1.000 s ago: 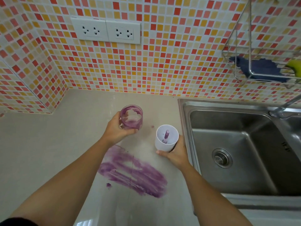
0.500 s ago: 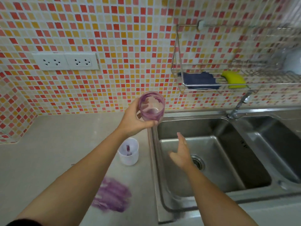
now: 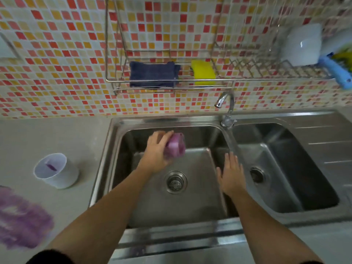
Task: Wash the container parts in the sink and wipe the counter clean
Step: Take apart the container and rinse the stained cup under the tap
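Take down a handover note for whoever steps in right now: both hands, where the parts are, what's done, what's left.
Left-hand grip holds the purple-stained cup over the left basin.
Right-hand grip is open and empty, above that basin's right edge.
White cup stands on the counter, unwashed.
Done: nothing clean yet.
Left: wash both parts, wipe the purple smear.

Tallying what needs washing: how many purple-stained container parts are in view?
2. The purple-smeared cup is held by the left hand over the left basin of the sink; the white cup stands on the counter beside it. Others may lie outside the view.
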The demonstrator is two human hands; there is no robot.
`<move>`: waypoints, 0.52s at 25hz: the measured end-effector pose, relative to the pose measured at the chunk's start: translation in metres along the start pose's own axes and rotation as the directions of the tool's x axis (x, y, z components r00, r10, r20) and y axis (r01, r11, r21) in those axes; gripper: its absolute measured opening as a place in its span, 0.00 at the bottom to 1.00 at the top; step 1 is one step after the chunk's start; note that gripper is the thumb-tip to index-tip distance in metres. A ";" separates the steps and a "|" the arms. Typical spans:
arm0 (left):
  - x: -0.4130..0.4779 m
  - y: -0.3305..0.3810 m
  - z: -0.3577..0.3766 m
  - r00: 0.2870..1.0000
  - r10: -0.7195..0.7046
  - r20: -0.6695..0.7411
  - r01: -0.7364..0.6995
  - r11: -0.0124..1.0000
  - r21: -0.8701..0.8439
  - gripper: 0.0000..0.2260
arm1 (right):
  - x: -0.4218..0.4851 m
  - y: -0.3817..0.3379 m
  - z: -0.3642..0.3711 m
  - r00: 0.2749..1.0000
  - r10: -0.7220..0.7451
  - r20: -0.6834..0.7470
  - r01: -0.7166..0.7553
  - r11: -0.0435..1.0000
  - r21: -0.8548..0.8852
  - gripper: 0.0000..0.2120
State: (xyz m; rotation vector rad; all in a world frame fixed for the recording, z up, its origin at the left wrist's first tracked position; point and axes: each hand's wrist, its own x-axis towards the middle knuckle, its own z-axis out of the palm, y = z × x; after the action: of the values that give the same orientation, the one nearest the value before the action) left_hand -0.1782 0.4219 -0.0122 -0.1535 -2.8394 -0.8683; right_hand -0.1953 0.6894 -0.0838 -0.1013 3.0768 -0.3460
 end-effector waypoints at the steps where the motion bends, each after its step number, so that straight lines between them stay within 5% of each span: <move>1: 0.004 0.002 0.013 1.000 -0.016 0.026 0.014 0.996 0.088 0.37 | 0.002 0.016 0.003 0.999 0.021 0.028 -0.021 1.000 -0.013 0.30; 4: 0.016 0.003 0.037 0.996 -0.021 0.082 -0.008 0.942 0.335 0.33 | 0.010 0.049 0.012 0.996 0.043 0.075 -0.039 0.998 -0.050 0.31; 7: 0.031 0.002 0.048 0.988 0.127 0.092 -0.157 0.829 0.537 0.34 | 0.015 0.063 0.021 0.996 0.044 0.077 -0.041 0.998 -0.044 0.29; 13: 0.057 0.011 0.057 0.927 0.340 0.162 -0.358 0.664 0.657 0.34 | 0.018 0.070 0.029 0.998 0.025 0.061 -0.023 0.999 -0.033 0.30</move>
State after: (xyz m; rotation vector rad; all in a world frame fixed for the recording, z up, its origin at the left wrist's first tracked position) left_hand -0.2402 0.4659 -0.0421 -0.5841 -2.7886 0.2789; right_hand -0.2159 0.7497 -0.1278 -0.0742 3.0203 -0.2860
